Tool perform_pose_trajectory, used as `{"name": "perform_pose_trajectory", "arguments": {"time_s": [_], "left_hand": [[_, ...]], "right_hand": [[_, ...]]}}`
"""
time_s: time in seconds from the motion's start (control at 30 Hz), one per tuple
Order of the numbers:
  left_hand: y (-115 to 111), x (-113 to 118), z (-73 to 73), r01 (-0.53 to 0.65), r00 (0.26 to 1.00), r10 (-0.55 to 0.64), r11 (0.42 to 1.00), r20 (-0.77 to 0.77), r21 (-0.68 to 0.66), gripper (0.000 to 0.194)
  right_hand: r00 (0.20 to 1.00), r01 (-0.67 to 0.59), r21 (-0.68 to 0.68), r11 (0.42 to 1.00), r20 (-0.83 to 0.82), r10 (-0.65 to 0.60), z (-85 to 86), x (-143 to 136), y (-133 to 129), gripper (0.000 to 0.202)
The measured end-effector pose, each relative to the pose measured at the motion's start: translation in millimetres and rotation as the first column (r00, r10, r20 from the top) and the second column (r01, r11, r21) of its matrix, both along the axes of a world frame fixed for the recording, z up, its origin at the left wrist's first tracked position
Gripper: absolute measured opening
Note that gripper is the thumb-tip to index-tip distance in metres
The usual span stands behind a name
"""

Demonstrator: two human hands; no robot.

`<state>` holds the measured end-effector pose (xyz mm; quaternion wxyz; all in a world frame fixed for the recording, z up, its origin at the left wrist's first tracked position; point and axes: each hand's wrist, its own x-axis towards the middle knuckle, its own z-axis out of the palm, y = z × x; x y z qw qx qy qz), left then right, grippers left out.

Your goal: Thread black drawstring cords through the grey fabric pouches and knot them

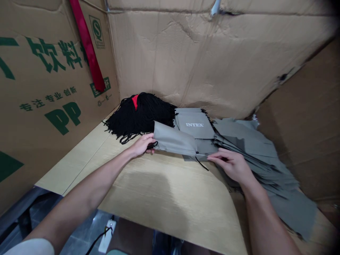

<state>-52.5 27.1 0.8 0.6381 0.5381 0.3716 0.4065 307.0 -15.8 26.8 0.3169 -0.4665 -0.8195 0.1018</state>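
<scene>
A grey fabric pouch (175, 139) hangs level above the wooden table. My left hand (144, 144) is closed on its left end, with a small loop of black cord bunched at the fingers. At the pouch's lower right corner a short black cord end (202, 164) sticks out. My right hand (230, 163) pinches a thin, pale tool or wire (202, 155) that reaches to that corner. Behind the pouch lies a stack of grey pouches (195, 124) marked INTEX. A heap of black cords (145, 112) with a red tie sits behind my left hand.
Loose piles of grey fabric pieces (255, 148) spread along the table's right side. Cardboard walls (186, 60) enclose the back and sides. A red strap (89, 49) hangs at the left. The wooden table (143, 191) has its front edge near me; a white power strip (107, 235) lies below.
</scene>
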Motion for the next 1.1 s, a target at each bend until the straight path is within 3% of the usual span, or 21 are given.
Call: {"name": "perform_pose_trajectory", "arguments": {"time_s": [0.2,0.47,0.7,0.87,1.0,1.1], "left_hand": [[4,0,-8.9,0.049,0.997,-0.048,0.999,0.062,-0.022,0.031],[2,3,-7.0,0.024,0.991,-0.006,0.991,0.135,-0.130,0.036],[2,7,-13.8,-0.117,0.986,0.117,0.993,0.121,-0.005,0.038],[2,6,-10.8,-0.108,0.994,0.106,0.992,0.038,0.067,0.032],[2,3,-12.7,-0.052,0.998,0.053,0.997,-0.015,0.065,0.046],[5,2,-16.4,-0.090,0.995,0.094,0.991,-0.042,0.101,0.058]], "right_hand": [[0.998,0.052,0.084,0.995,-0.032,-0.050,-2.0,-3,1,0.034],[0.994,0.101,0.194,0.976,0.030,-0.109,-2.7,-14,-1,0.030],[0.989,0.104,0.213,0.971,0.081,-0.124,-0.6,-20,-3,0.032],[0.986,0.112,0.210,0.971,0.097,-0.135,-1.7,-18,-3,0.030],[0.987,0.106,0.217,0.971,0.092,-0.128,-3.1,-17,-2,0.027],[0.985,0.118,0.228,0.967,0.094,-0.142,-4.2,-13,-1,0.026]]}}
